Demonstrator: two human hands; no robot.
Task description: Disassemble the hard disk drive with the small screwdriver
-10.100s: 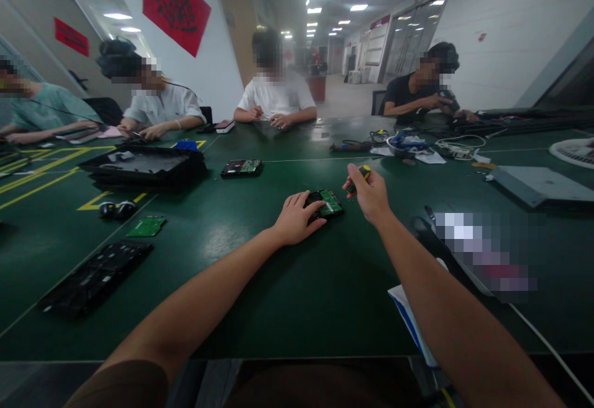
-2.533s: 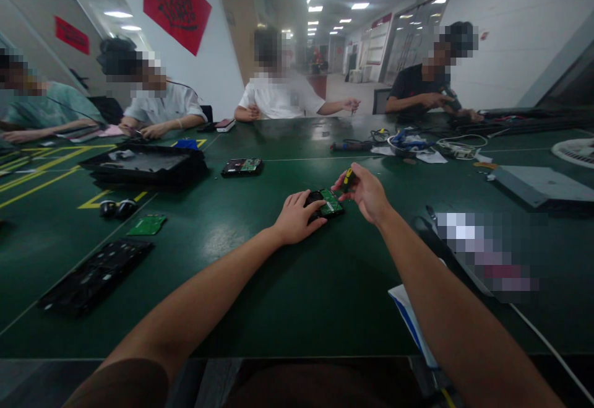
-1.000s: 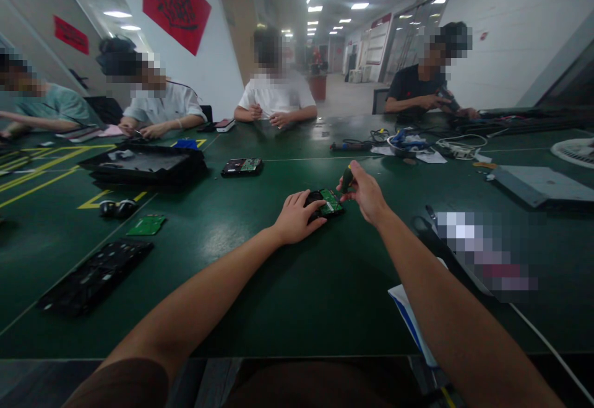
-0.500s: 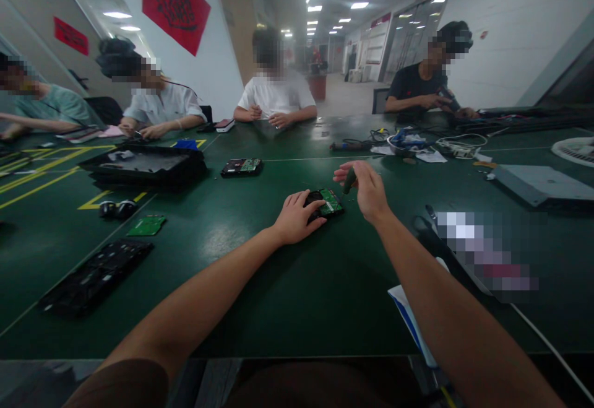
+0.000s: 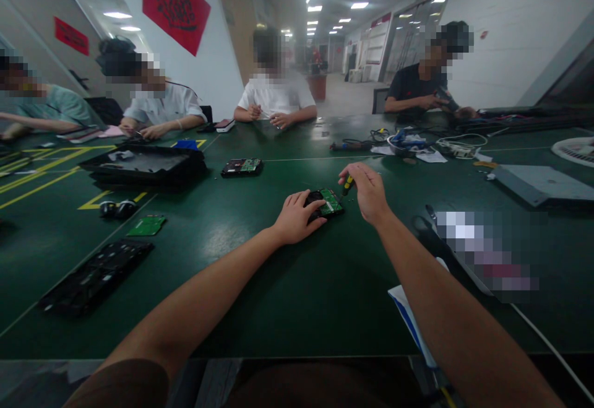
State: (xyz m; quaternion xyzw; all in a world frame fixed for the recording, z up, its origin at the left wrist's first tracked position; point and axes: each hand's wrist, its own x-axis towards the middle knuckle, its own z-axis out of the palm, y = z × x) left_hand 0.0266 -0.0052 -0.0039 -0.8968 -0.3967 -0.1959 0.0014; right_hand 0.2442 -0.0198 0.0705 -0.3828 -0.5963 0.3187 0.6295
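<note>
A hard drive (image 5: 332,202) with a green circuit board facing up lies flat on the green table. My left hand (image 5: 297,217) grips its left end, fingers reaching over it and the thumb along the near edge. Just right of the drive, my right hand (image 5: 369,192) is closed around a screwdriver (image 5: 348,184) with a yellow and dark handle. The screwdriver tilts down toward the drive's right edge; its tip is too small to tell whether it touches. A few tiny bits, perhaps screws, lie beside the drive.
Another hard drive (image 5: 241,167) lies farther back. To the left are a loose green circuit board (image 5: 146,225), a black plastic part (image 5: 97,276) and stacked black trays (image 5: 143,165). A grey metal box (image 5: 545,185) and cables (image 5: 464,144) are on the right. Several people sit across the table.
My right hand has turned the screwdriver, so its yellow handle parts now show and it points down toward the drive. My left hand and the drive have stayed in place.
</note>
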